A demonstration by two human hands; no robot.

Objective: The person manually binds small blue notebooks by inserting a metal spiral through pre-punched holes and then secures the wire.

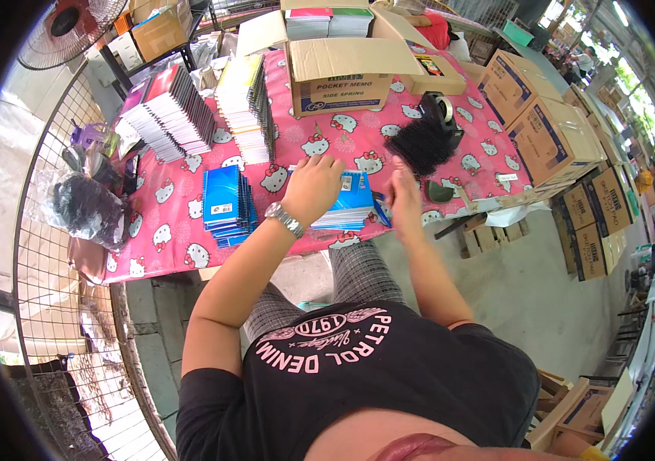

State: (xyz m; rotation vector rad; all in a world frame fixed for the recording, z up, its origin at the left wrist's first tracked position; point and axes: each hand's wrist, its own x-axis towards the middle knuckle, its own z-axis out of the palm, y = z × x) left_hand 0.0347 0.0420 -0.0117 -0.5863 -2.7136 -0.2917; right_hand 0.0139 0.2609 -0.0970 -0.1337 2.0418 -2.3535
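Note:
At the table's near edge, a stack of blue notebooks (352, 201) lies in front of me. My left hand (314, 184), a metal watch on its wrist, bends its fingers together over the stack's left side; its fingertips are partly hidden. Just right of the stack stands my right hand (405, 194), thumb up and fingers stretched, holding nothing that I can see. A narrow blue item (380, 209) shows between that hand and the stack, its kind unclear. Farther left sits another stack of blue spiral notebooks (226, 203), fanned unevenly.
Tall stacks of spiral notebooks (244, 115) (177, 111) stand at the back left. An opened carton (343, 88) holds more books behind. Black binding coils (422, 146) and a tape dispenser (444, 115) lie right. Cartons (554, 138) flank the pink table (304, 142).

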